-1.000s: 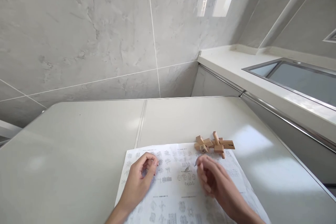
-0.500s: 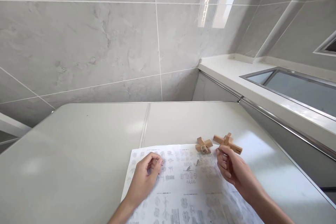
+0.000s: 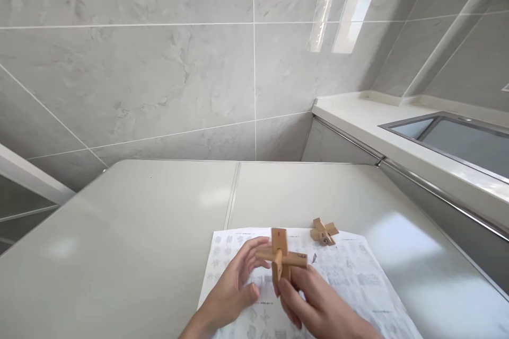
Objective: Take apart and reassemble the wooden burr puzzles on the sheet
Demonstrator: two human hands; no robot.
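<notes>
My right hand (image 3: pixel 310 302) holds a wooden cross-shaped puzzle piece (image 3: pixel 280 258) upright above the printed instruction sheet (image 3: pixel 350 280). Its fingers are closed round the lower part of the piece. My left hand (image 3: pixel 234 291) is just left of it, fingers curled and spread, fingertips close to or touching the left arm of the wooden cross. A second, smaller wooden cross-shaped puzzle (image 3: pixel 324 231) lies on the sheet's far edge, to the right of both hands.
The sheet lies on a pale grey table (image 3: pixel 139 233) with a seam down the middle, set against a grey tiled wall (image 3: pixel 159 74). A white counter (image 3: pixel 358 116) with a sunken steel sink (image 3: pixel 457 135) runs along the right.
My right hand picked one wooden cross off the table and carried it left, over the sheet, toward my left hand. My left hand opened and rose to meet it. The camera tilted up slightly.
</notes>
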